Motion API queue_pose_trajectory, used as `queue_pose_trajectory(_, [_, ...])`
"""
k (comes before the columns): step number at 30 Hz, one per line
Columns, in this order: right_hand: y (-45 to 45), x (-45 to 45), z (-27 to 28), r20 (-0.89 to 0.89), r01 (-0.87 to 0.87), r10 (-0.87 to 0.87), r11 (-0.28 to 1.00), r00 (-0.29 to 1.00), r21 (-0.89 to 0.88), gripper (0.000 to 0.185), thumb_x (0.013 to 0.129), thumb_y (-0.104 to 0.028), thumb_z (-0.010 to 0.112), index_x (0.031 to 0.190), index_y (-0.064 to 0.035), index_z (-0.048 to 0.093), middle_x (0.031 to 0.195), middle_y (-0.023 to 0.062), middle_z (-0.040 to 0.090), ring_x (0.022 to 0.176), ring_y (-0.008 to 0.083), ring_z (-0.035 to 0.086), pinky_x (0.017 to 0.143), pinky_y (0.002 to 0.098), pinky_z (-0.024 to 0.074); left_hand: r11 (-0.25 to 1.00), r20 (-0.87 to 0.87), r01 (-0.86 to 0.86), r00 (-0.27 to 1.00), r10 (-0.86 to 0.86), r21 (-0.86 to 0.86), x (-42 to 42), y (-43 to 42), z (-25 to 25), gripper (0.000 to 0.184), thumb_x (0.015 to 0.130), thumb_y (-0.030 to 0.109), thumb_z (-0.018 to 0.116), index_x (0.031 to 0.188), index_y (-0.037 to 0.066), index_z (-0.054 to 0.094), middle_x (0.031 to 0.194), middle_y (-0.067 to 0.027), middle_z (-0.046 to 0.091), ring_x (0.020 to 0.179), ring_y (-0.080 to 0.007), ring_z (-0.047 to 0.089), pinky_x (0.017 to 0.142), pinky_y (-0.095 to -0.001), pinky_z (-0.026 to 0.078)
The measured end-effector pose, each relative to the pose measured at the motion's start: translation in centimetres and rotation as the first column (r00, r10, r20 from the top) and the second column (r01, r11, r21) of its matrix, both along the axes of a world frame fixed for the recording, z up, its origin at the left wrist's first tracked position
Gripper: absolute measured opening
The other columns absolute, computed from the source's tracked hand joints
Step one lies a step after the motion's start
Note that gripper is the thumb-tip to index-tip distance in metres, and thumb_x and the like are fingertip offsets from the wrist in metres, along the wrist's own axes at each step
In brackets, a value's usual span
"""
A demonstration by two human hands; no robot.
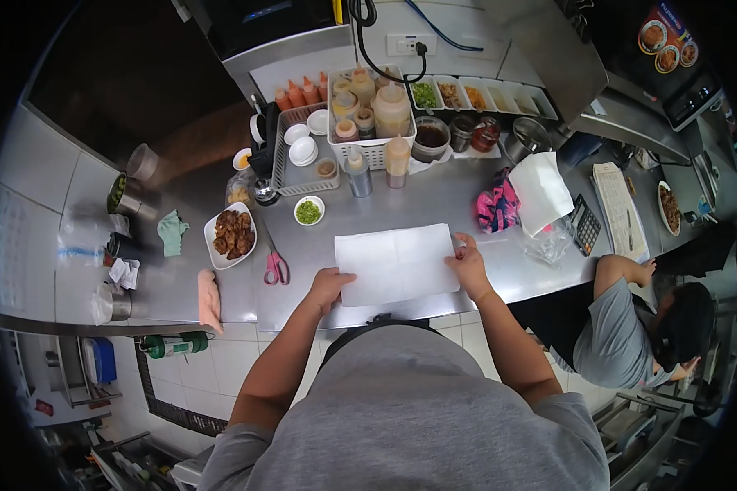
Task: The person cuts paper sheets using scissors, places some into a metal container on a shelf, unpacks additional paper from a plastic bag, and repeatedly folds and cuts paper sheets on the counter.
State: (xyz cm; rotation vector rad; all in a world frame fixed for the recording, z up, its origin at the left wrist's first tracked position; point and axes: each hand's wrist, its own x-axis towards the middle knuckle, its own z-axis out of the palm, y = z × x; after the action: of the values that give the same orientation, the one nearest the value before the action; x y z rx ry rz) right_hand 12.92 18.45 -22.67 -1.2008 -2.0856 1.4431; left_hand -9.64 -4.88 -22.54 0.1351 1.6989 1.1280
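A white sheet of paper (397,266) with faint crease lines lies at the front of the steel counter (303,237). My left hand (331,288) grips its left edge, thumb on top and fingers underneath. On the opposite edge, my right hand (468,266) pinches the paper near the upper right corner. Left of the sheet are pink-handled scissors (276,268) and a white dish of browned meat pieces (233,235). A small bowl of chopped green onion (309,211) sits just behind the paper's left side.
Sauce bottles fill a white basket (373,151) at the back, beside a topping tray (483,96). To the right are a pink-and-navy cloth (498,204), white paper (542,192), a calculator (585,225) and a notebook (620,213). Another person (630,327) is close on the right.
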Motion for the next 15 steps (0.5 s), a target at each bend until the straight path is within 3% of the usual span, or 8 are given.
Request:
queue_pose_trajectory(3, [0.4, 0.4, -1.9, 0.051, 0.013, -0.018, 0.996, 0.999, 0.091, 0.056, 0.073, 0.0, 0.062, 0.127, -0.0036, 0.045, 0.073, 0.0072, 0.059, 0.067, 0.0183, 0.058, 0.065, 0.0318, 0.0483, 1.0, -0.014, -0.011, 1.0, 0.011, -0.022, 0.3, 0.2, 1.2, 0.029, 0.083, 0.016, 0.065, 0.102, -0.005, 0.063, 0.087, -0.0133, 0.067, 0.068, -0.0211, 0.066, 0.055, -0.0305, 0.051])
queue_pose_trajectory(9, [-0.8, 0.0, -1.4, 0.08, 0.052, -0.071, 0.974, 0.994, 0.22, 0.052, 0.073, -0.001, 0.061, 0.123, -0.0036, 0.048, 0.071, 0.0079, 0.058, 0.064, 0.0212, 0.058, 0.063, 0.0329, 0.0484, 0.999, -0.122, -0.034, 0.992, 0.034, 0.001, 0.3, -0.1, -1.1, 0.025, 0.083, 0.018, 0.065, 0.096, -0.004, 0.065, 0.079, -0.0098, 0.066, 0.061, -0.0174, 0.062, 0.052, -0.0305, 0.048])
queue_pose_trajectory(12, [-1.0, -0.2, -1.4, 0.091, 0.047, -0.072, 0.967, 0.993, 0.25, 0.052, 0.073, -0.001, 0.061, 0.123, -0.0039, 0.048, 0.071, 0.0077, 0.058, 0.064, 0.022, 0.058, 0.064, 0.0333, 0.0485, 1.0, -0.277, 0.017, 0.961, -0.018, -0.007, 0.0, -0.4, -2.9, 0.027, 0.08, 0.021, 0.067, 0.091, -0.004, 0.064, 0.077, -0.0125, 0.066, 0.058, -0.0222, 0.062, 0.052, -0.0338, 0.048])
queue_pose_trajectory(15, [-1.2, -0.4, -1.4, 0.108, 0.036, -0.068, 0.961, 0.992, 0.274, 0.05, 0.073, -0.001, 0.058, 0.122, -0.0049, 0.048, 0.072, 0.0121, 0.06, 0.066, 0.0302, 0.061, 0.065, 0.0398, 0.0494, 0.958, -0.529, 0.148, 0.808, -0.26, -0.245, -0.1, -0.3, -1.4, 0.029, 0.077, 0.025, 0.069, 0.085, -0.002, 0.063, 0.072, -0.0139, 0.065, 0.059, -0.0299, 0.062, 0.057, -0.0386, 0.049])
